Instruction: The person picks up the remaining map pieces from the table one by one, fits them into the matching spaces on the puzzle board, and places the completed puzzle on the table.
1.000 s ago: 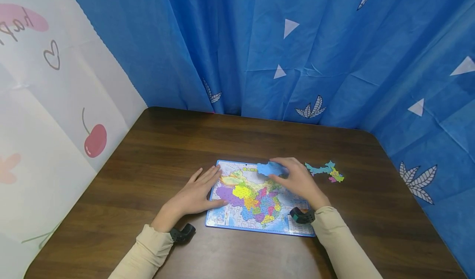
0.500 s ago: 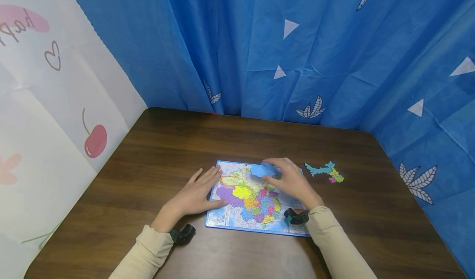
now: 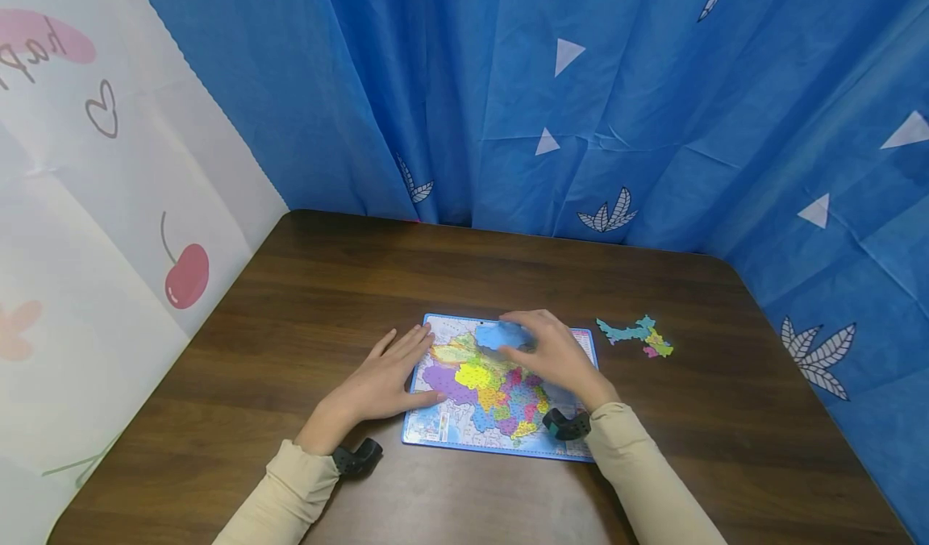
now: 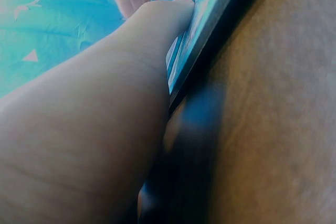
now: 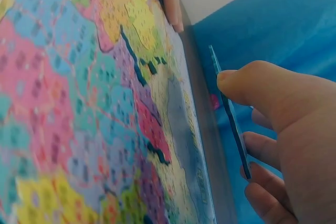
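Note:
A map puzzle board [image 3: 428,428] with many coloured pieces lies flat on the table. My left hand [image 3: 388,376] rests on its left side with spread, straight fingers, the thumb lying over the board's surface. My right hand [image 3: 555,355] pinches a flat light-blue puzzle piece [image 3: 499,335] between thumb and fingers, over the upper part of the board. Seen edge-on in the right wrist view, the blue puzzle piece [image 5: 231,121] is held apart from the board surface. The left wrist view shows the left thumb [image 4: 176,11] against the board edge, the other left fingers mostly hidden.
Teal, yellow and pink puzzle pieces [image 3: 642,331] lie close together on the dark wooden table [image 3: 363,263], right of the board. A blue curtain [image 3: 450,126] hangs behind the table, and a white printed sheet [image 3: 138,206] stands at the left.
My right hand has moved left over the board, carrying the light-blue puzzle piece with it. The left hand and the pieces at the right have stayed in place.

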The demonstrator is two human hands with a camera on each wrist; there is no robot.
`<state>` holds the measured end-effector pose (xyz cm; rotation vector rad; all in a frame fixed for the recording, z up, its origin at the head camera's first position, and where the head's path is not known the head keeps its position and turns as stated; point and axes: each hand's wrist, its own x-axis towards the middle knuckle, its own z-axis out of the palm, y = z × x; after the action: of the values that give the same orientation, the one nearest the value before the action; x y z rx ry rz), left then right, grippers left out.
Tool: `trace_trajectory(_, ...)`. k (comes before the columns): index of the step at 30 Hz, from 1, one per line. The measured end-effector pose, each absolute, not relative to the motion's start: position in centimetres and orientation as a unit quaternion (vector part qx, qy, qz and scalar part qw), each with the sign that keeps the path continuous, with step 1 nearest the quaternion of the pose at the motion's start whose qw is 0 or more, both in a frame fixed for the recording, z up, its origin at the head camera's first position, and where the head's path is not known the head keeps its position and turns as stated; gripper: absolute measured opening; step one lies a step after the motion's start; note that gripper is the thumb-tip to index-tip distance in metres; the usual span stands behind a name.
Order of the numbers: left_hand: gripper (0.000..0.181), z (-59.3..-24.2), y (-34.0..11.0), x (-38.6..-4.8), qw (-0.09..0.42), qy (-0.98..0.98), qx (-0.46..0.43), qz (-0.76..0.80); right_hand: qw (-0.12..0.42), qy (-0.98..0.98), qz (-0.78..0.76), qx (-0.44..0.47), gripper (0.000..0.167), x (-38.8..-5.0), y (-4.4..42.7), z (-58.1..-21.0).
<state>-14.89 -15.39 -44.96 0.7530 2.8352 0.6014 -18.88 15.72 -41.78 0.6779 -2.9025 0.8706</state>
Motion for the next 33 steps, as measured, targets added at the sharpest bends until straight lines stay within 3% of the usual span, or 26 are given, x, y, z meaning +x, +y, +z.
trace_trajectory(33, 0.103, -44.9, -15.5, -14.9, 0.073, 0.942, 0.254, 0.205, 0.025, -0.922, 0.276, 0.271, 0.048, -18.6, 12.3, -42.6)
